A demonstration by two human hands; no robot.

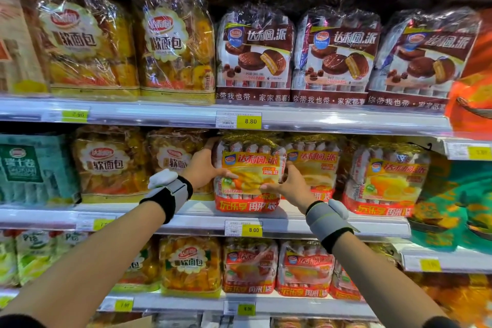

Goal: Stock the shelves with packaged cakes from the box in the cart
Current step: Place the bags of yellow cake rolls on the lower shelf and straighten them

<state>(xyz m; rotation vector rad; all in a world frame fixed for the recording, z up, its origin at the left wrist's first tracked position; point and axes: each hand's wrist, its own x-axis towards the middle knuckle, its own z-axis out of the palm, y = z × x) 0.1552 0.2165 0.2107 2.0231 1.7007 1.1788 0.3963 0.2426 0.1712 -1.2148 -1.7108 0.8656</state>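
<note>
I grip an egg-yolk pie pack [249,176] between my left hand [206,168] and right hand [288,185], seating it on the middle shelf [186,217]; next, I judge, push it back and let go.

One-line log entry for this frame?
stage: placing | item: orange-and-red plastic cake bag on middle shelf | left hand: grips left edge | right hand: grips right edge

There is only one view, from the person's head. It looks forward, close to the shelves [266,118], which fill the frame; both forearms enter from the lower corners.
</note>
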